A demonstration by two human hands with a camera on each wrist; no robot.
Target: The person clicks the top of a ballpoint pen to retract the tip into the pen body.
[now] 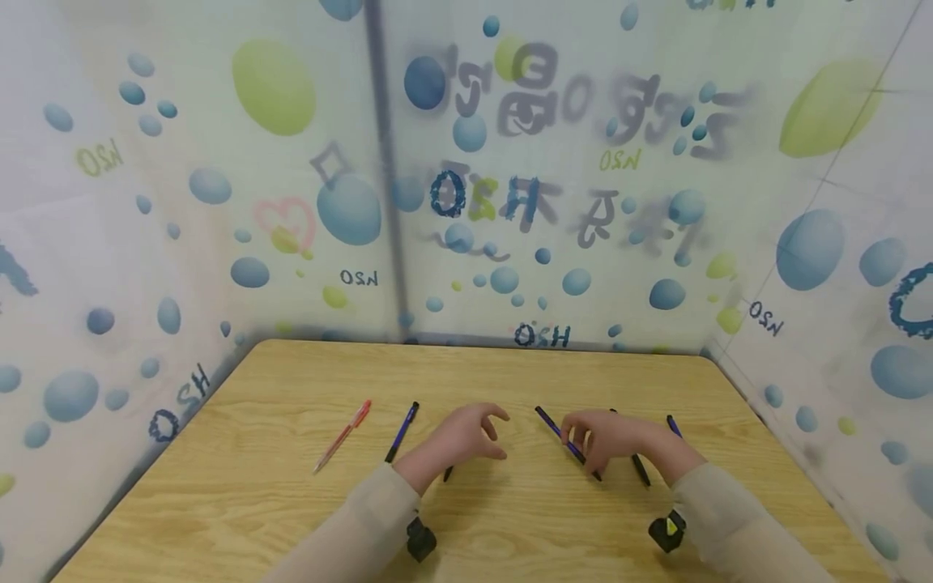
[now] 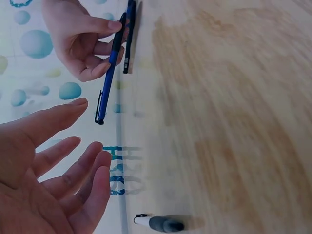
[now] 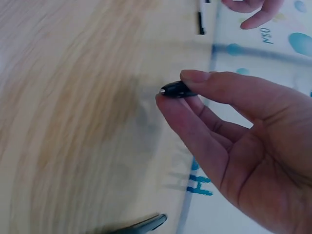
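Observation:
My right hand [image 1: 605,433] pinches a blue pen [image 2: 108,78] with a black grip between thumb and fingers. In the right wrist view the black tip [image 3: 176,89] of this pen points at the camera, and the rest of the pen is hidden behind the fingers. Left of it, my left hand [image 1: 466,437] hovers over the table with fingers loosely bent and nothing between them. A white pen with a black grip [image 2: 158,223] lies near the left hand, mostly covered by the forearm in the head view.
On the wooden table [image 1: 503,518] a red pen [image 1: 342,436] and a blue pen [image 1: 403,431] lie to the left. A black pen [image 1: 641,470] and another blue pen [image 1: 674,425] lie to the right, partly behind the right arm. Patterned curtains [image 1: 503,308] surround the table.

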